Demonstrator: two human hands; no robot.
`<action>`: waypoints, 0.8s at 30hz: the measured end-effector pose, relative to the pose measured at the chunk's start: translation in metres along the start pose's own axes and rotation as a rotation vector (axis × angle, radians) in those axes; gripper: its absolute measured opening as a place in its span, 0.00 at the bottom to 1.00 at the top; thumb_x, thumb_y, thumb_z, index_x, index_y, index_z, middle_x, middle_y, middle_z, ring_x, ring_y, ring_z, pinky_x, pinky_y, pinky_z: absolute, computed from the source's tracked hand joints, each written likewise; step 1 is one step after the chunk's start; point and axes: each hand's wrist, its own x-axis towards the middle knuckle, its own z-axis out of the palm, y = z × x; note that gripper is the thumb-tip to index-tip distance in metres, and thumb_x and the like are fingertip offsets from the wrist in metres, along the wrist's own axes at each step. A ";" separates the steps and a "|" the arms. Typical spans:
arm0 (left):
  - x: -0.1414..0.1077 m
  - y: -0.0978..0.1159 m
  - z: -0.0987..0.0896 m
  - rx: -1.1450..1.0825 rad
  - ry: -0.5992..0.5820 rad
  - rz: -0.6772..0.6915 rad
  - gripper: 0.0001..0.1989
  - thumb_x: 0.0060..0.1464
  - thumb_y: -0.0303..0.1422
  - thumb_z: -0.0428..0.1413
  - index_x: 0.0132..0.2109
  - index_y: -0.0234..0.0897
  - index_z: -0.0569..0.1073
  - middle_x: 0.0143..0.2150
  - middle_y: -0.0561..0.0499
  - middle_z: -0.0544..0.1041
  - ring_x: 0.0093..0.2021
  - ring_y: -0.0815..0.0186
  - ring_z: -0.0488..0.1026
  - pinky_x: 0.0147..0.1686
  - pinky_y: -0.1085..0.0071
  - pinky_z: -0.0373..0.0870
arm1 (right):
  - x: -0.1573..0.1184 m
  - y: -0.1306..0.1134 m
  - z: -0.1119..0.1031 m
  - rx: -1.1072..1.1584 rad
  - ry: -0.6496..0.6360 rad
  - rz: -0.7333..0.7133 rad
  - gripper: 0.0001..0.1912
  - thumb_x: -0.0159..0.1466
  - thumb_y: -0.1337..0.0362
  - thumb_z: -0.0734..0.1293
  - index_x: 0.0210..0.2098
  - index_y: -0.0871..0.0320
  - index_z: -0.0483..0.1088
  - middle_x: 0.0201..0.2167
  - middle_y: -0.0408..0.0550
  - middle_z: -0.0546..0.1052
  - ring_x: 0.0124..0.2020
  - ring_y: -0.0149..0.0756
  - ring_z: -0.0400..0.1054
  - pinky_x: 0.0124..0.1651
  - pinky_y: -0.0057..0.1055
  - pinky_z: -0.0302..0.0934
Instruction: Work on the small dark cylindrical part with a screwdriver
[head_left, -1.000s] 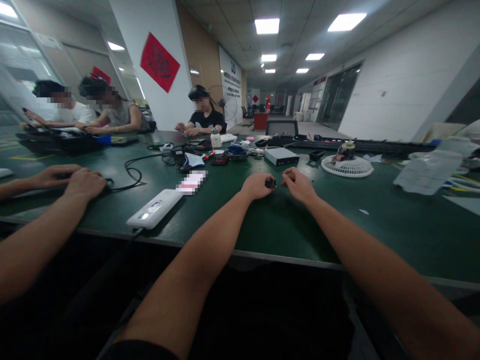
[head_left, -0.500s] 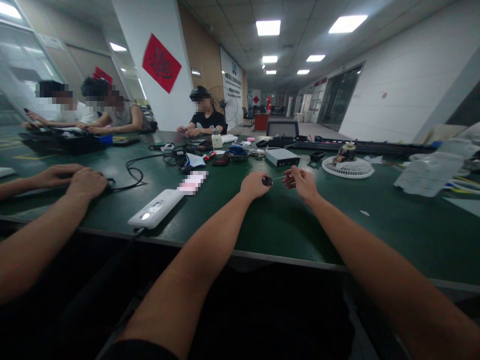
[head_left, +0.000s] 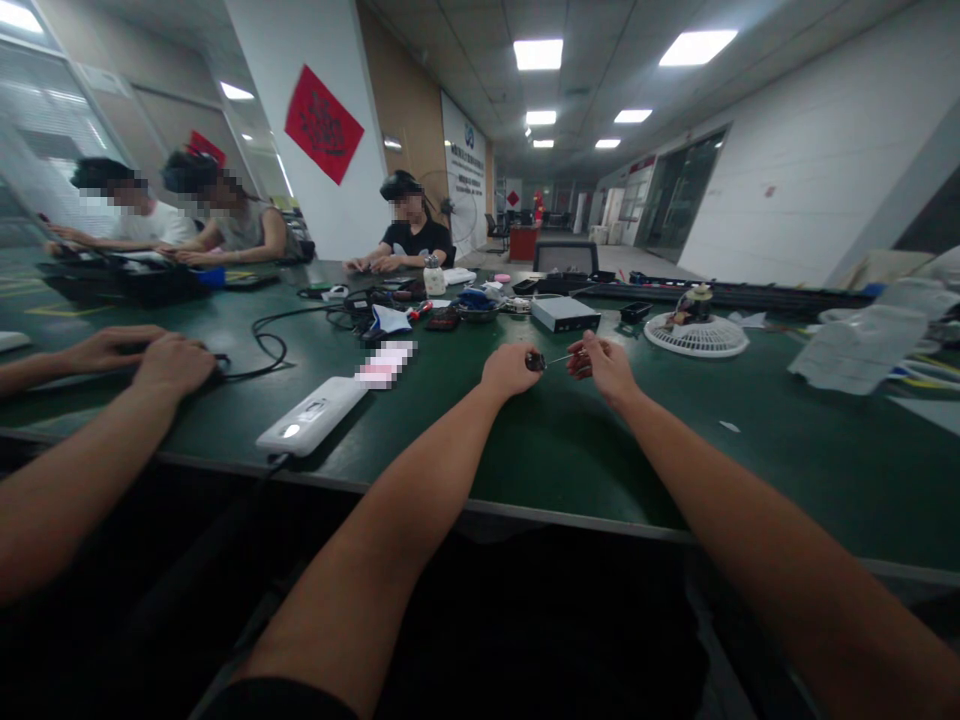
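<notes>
Above the green table, my left hand (head_left: pixel 511 371) is closed around a small dark round part (head_left: pixel 535 361), whose kind I cannot make out. From it a thin metal shaft (head_left: pixel 556 359), which looks like a screwdriver's, runs across to my right hand (head_left: pixel 606 366). The fingers of my right hand are closed on the other end, hiding any handle. Whether the tip touches the dark part is too small to tell. A grey metal box (head_left: pixel 564 314) sits just behind my hands.
A white fan grille with a motor (head_left: pixel 696 332) lies to the right, near clear plastic packaging (head_left: pixel 862 340). Left are a white power bank-like device (head_left: pixel 313 418), black cables (head_left: pixel 279 345) and a neighbour's hands (head_left: pixel 169 362). Several people sit across the table (head_left: pixel 787 470).
My hands stay almost in the same place, with the dark part and shaft still held. A person across the table has shifted their hands slightly.
</notes>
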 end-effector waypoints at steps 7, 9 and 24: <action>0.000 0.000 -0.001 0.003 -0.008 0.008 0.19 0.51 0.36 0.66 0.52 0.42 0.84 0.47 0.43 0.85 0.49 0.51 0.82 0.51 0.60 0.78 | 0.000 0.002 0.001 -0.041 -0.024 -0.013 0.36 0.59 0.27 0.66 0.35 0.56 0.74 0.27 0.49 0.79 0.24 0.34 0.74 0.26 0.29 0.66; 0.000 0.000 -0.001 0.004 -0.009 0.002 0.20 0.51 0.36 0.66 0.52 0.42 0.84 0.47 0.43 0.85 0.49 0.51 0.82 0.51 0.61 0.78 | 0.000 0.001 0.001 -0.039 -0.034 -0.005 0.36 0.61 0.27 0.64 0.35 0.56 0.74 0.27 0.50 0.79 0.24 0.35 0.74 0.27 0.30 0.67; -0.001 0.001 -0.001 -0.005 -0.015 -0.002 0.19 0.51 0.36 0.65 0.51 0.41 0.84 0.46 0.43 0.85 0.47 0.52 0.82 0.50 0.61 0.78 | -0.002 -0.003 0.003 -0.037 -0.021 -0.004 0.36 0.61 0.27 0.65 0.37 0.57 0.73 0.28 0.50 0.81 0.22 0.34 0.74 0.26 0.30 0.67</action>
